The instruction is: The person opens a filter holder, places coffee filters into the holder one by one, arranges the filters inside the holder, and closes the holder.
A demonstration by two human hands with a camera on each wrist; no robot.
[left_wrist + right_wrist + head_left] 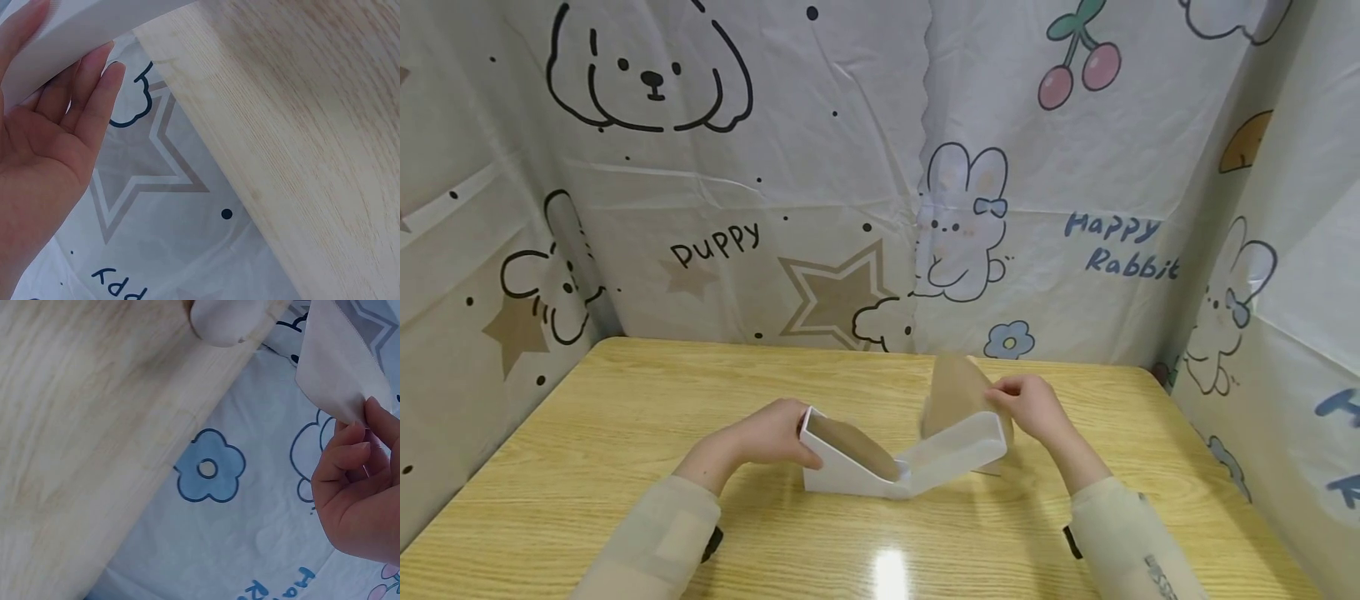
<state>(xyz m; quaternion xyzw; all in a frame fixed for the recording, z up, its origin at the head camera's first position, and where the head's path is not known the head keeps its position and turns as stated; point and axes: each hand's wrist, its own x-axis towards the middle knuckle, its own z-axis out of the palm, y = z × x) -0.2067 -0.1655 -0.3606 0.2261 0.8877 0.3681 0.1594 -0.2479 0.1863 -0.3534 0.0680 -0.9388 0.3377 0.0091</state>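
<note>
While left hand (771, 437) steadies box (880, 467), right hand (1030, 408) pinches flap (955, 396)

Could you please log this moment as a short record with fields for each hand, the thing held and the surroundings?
Held thing: white hinged box with brown lining, opened in a V, hinge resting on the table
Left hand: holds the left flap's outer end, fingers straight against it
Right hand: pinches a brown sheet that stands up at the right flap's outer end
Surface: light wooden table
Surroundings: cartoon-printed cloth backdrop with puppy, rabbits, stars and cherries, behind and on both sides
</note>
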